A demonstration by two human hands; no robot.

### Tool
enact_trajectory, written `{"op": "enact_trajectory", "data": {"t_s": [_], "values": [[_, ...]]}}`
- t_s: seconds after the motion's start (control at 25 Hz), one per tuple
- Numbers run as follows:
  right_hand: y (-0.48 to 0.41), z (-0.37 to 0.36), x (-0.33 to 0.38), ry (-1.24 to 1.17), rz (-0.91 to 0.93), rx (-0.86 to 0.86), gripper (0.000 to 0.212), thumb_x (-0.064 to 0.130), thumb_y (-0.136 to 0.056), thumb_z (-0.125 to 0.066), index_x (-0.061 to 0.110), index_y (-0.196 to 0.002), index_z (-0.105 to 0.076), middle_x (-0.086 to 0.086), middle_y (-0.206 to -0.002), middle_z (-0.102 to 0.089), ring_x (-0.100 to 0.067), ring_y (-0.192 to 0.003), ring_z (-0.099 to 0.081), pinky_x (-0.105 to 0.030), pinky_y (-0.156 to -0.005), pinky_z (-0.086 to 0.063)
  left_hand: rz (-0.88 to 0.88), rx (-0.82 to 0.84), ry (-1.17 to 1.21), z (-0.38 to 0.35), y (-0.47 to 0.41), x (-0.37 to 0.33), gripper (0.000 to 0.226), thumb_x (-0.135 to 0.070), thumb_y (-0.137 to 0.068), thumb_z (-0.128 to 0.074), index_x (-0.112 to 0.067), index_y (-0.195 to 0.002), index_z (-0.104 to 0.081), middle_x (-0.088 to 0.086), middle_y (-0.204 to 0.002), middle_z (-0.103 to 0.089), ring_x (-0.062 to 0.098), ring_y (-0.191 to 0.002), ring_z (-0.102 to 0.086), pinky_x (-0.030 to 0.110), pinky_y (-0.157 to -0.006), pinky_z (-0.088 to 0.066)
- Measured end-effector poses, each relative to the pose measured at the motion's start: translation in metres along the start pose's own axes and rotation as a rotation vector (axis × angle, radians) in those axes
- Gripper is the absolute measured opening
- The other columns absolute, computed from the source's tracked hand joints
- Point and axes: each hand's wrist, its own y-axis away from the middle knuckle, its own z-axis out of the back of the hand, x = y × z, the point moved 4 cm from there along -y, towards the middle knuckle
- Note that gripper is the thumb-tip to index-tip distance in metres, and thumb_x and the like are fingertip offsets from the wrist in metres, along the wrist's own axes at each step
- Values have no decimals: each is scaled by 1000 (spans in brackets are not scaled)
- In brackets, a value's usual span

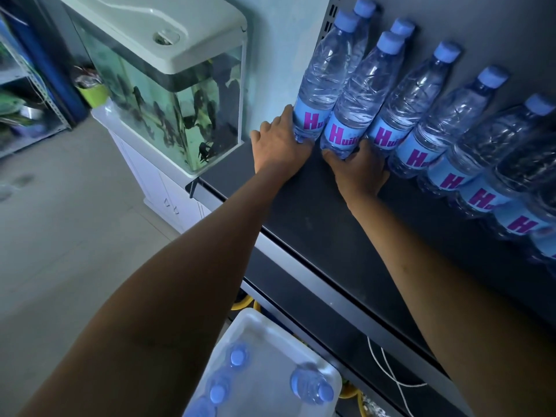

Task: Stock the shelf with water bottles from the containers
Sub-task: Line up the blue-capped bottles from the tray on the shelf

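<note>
Several clear water bottles with blue caps and blue labels stand in rows at the back of a dark shelf (316, 212). My left hand (278, 149) grips the base of the leftmost front bottle (322, 82). Beside it, my right hand (358, 170) grips the base of the second front bottle (358, 103). Both bottles stand upright on the shelf. Below, on the floor, a translucent plastic container (258, 335) holds a few more bottles (311, 385), seen from above.
A fish tank (180, 94) on a white cabinet (156, 182) stands directly left of the shelf. A lower shelf edge (331, 320) juts out beneath, with white and yellow cables under it. Bare tiled floor lies to the left.
</note>
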Motion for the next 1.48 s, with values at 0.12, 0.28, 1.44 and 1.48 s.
{"op": "enact_trajectory", "data": {"t_s": [0.12,0.28,1.44,1.48], "values": [[0,0,2,-7,-15,-3,73,72,-66,-66,22,-119,-56,4,-128,-65,-27,-127,-54,-50,-100,-33,7,14,-3,0,0,0,47,-47,-83,-60,-21,-121,-48,-4,-113,-64,27,-107,-53,36,-87,-28],[0,-1,0,-23,-47,4,78,75,-58,-66,24,-116,-57,7,-124,-67,-24,-124,-58,-51,-101,-35,9,41,64,3,4,2,52,-43,-83,-64,-19,-126,-47,-2,-114,-64,27,-111,-52,38,-94,-32],[457,-9,-70,84,254,853,49,13,-90,-59,17,-138,-54,-13,-122,-52,-33,-95,-62,-48,-73,-54,536,444,51,63,512,198,63,-42,-81,-79,-15,-133,-56,7,-123,-55,25,-115,-54,37,-90,-45],[467,-18,-71,124,289,896,51,13,-90,-60,17,-140,-52,-16,-126,-51,-36,-100,-62,-47,-72,-54,533,478,1,60,523,200,66,-44,-79,-80,-16,-134,-55,6,-125,-53,25,-118,-52,35,-88,-43]]}}
